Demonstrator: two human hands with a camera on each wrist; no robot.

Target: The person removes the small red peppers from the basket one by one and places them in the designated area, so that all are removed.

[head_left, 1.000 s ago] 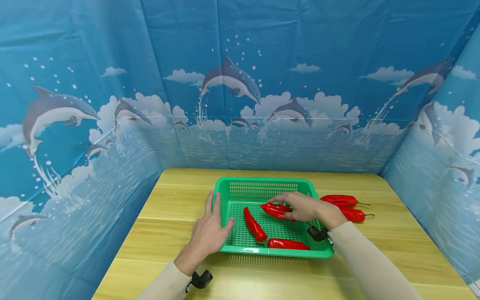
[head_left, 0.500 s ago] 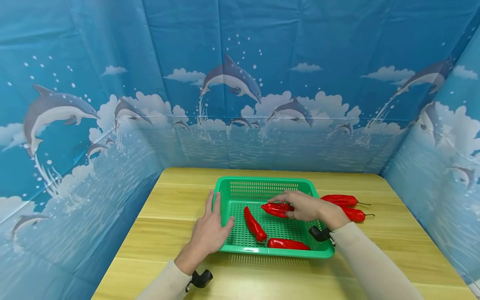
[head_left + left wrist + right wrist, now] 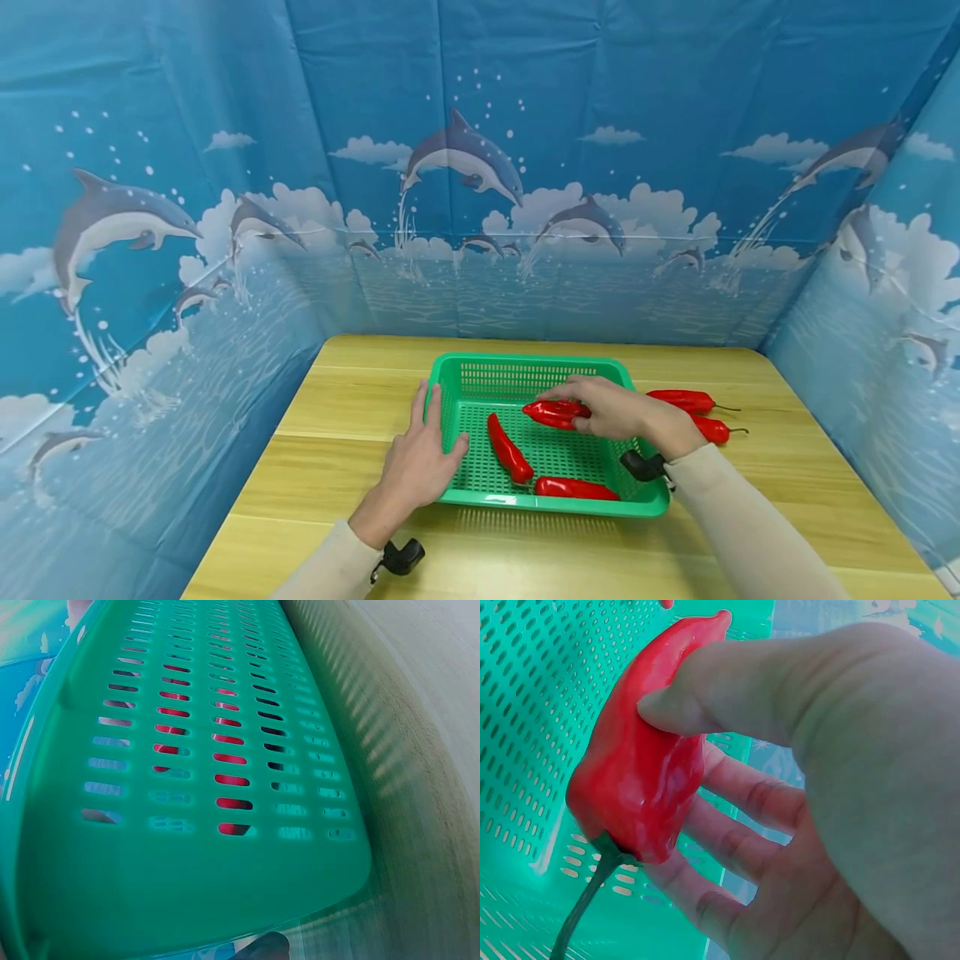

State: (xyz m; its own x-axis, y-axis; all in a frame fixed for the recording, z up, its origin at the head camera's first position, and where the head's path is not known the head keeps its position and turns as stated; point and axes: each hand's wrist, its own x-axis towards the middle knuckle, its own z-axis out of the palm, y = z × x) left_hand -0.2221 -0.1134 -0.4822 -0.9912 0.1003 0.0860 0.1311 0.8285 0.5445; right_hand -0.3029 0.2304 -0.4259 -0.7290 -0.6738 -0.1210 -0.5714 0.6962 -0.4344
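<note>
My right hand point(image 3: 615, 407) is over the right half of a green plastic basket point(image 3: 536, 502). It grips a red pepper point(image 3: 641, 757) with the thumb on one side and the fingers behind, and a green stem trails below. Two more red peppers lie on the basket floor: one slanted pepper point(image 3: 508, 450) near the middle and another pepper point(image 3: 576, 488) along the front wall. At the basket's left end my left hand point(image 3: 418, 462) rests on the rim with its fingers straight. The left wrist view shows the basket's slotted wall point(image 3: 187, 877) with red showing through.
Two red peppers point(image 3: 684, 401) with long stems lie on the wooden table point(image 3: 337, 417) just right of the basket, partly behind my right wrist. Blue dolphin-print sheeting point(image 3: 495, 283) stands behind the table and along both sides.
The right hand has lifted slightly and shifted a little to the right with the gripped pepper. The left hand, the basket and the other peppers have stayed in place.
</note>
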